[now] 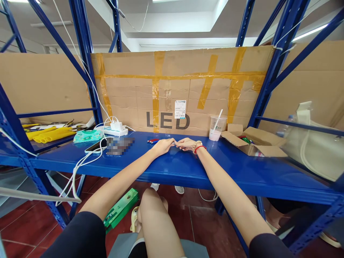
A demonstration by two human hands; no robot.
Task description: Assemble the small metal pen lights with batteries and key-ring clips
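Observation:
Both of my arms reach out over the blue metal shelf (188, 166). My left hand (164, 145) and my right hand (187, 143) meet fingertip to fingertip near the shelf's middle, fingers pinched together on something small that I cannot make out. A red cord (199, 148) circles my right wrist. Just left of my left hand lie a few red and blue pens (153, 141).
A plastic cup with a straw (217, 128) and an open cardboard box (251, 142) stand to the right, a beige bag (313, 143) further right. A phone (94, 146), a power strip (115, 129), white cables and a wipes pack (87, 135) lie left. A taped cardboard wall (182, 89) closes the back.

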